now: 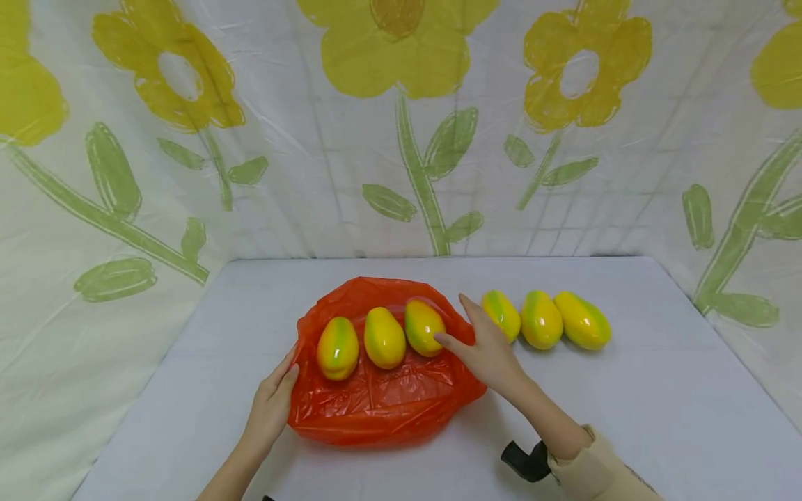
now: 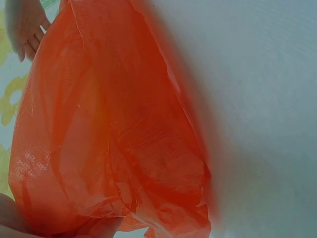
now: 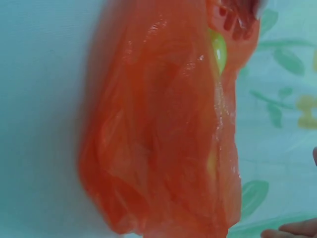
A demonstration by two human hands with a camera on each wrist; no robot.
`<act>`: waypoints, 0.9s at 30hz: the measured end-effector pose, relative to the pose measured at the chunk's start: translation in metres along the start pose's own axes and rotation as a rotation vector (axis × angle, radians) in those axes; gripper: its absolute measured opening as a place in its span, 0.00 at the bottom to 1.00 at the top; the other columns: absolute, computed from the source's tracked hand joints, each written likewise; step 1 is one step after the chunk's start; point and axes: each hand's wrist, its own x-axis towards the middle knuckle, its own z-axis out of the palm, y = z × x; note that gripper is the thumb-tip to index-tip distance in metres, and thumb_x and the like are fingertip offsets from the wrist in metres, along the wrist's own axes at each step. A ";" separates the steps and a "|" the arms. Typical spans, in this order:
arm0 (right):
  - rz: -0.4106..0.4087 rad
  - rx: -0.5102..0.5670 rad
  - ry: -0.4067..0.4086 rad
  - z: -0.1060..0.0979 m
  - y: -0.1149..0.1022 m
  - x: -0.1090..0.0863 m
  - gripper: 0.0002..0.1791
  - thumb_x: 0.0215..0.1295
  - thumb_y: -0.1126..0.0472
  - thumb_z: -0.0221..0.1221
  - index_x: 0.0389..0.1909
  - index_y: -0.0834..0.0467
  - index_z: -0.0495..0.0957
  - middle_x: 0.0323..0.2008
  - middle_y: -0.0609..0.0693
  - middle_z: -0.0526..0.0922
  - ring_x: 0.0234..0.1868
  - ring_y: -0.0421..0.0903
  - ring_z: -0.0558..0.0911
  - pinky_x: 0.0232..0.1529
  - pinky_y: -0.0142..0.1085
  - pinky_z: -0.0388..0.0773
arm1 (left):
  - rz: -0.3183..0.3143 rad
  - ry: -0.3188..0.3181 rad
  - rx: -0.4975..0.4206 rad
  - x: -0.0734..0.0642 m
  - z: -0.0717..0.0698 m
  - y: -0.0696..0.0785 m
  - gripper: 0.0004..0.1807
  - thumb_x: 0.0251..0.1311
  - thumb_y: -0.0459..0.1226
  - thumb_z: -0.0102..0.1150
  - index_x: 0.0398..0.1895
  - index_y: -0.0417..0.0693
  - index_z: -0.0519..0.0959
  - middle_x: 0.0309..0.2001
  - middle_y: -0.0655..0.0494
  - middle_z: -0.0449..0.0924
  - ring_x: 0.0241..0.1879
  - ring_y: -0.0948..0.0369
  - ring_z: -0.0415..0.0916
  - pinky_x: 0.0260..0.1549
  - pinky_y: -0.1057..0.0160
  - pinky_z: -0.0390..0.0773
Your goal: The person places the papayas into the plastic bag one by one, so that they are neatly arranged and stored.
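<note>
A red plastic bag (image 1: 382, 424) lies spread on the table with its mouth facing up. Inside it, three glossy yellow fruits with green streaks, shaped like papayas, sit in a row: the left fruit (image 1: 338, 348), the middle fruit (image 1: 385, 338) and the right fruit (image 1: 425, 327). My left hand (image 1: 273, 403) grips the bag's left rim, thumb on the near side and other fingers partly hidden behind the plastic. At the bag's right rim, my right hand (image 1: 491, 351) has its fingers extended and thumb apart, the thumb tip close to the right fruit; whether they touch, I cannot tell.
Three more such fruits lie to the right of the bag: one (image 1: 502, 314) partly behind my right hand, another (image 1: 541, 320) beside it and a third (image 1: 583, 320) farthest right. The white table (image 1: 658, 403) meets a flower-printed curtain (image 1: 282, 209) at the back and sides.
</note>
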 end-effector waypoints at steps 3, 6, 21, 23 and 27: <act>0.008 0.003 -0.002 -0.001 0.005 -0.003 0.46 0.66 0.46 0.60 0.75 0.63 0.51 0.73 0.63 0.54 0.73 0.64 0.54 0.65 0.64 0.57 | -0.001 -0.008 0.000 0.001 0.000 0.000 0.27 0.77 0.38 0.34 0.75 0.37 0.52 0.73 0.37 0.50 0.72 0.40 0.47 0.66 0.41 0.56; 0.023 0.006 -0.003 -0.001 0.011 -0.006 0.46 0.65 0.45 0.60 0.75 0.62 0.50 0.74 0.63 0.53 0.73 0.64 0.54 0.64 0.65 0.58 | -0.005 -0.010 -0.003 0.001 0.000 0.000 0.27 0.77 0.38 0.35 0.75 0.37 0.52 0.73 0.37 0.50 0.73 0.41 0.46 0.66 0.43 0.55; 0.077 -0.021 0.028 -0.022 0.025 -0.005 0.47 0.67 0.44 0.58 0.75 0.65 0.48 0.73 0.65 0.52 0.73 0.65 0.52 0.66 0.63 0.56 | -0.015 -0.010 -0.005 0.001 0.000 0.001 0.27 0.78 0.38 0.34 0.75 0.38 0.52 0.73 0.38 0.50 0.73 0.41 0.47 0.66 0.45 0.57; 0.080 -0.018 0.030 -0.024 0.027 -0.005 0.48 0.67 0.44 0.58 0.75 0.65 0.47 0.74 0.65 0.51 0.73 0.65 0.52 0.66 0.64 0.55 | -0.019 -0.011 -0.003 0.001 0.000 0.000 0.27 0.78 0.38 0.34 0.75 0.39 0.52 0.73 0.38 0.51 0.72 0.41 0.48 0.65 0.46 0.58; 0.086 -0.018 0.034 -0.029 0.033 -0.005 0.48 0.68 0.43 0.57 0.75 0.66 0.46 0.73 0.66 0.51 0.72 0.66 0.52 0.65 0.65 0.55 | -0.030 -0.016 -0.002 0.002 0.000 0.000 0.27 0.78 0.39 0.33 0.75 0.38 0.51 0.73 0.38 0.50 0.72 0.41 0.48 0.65 0.46 0.59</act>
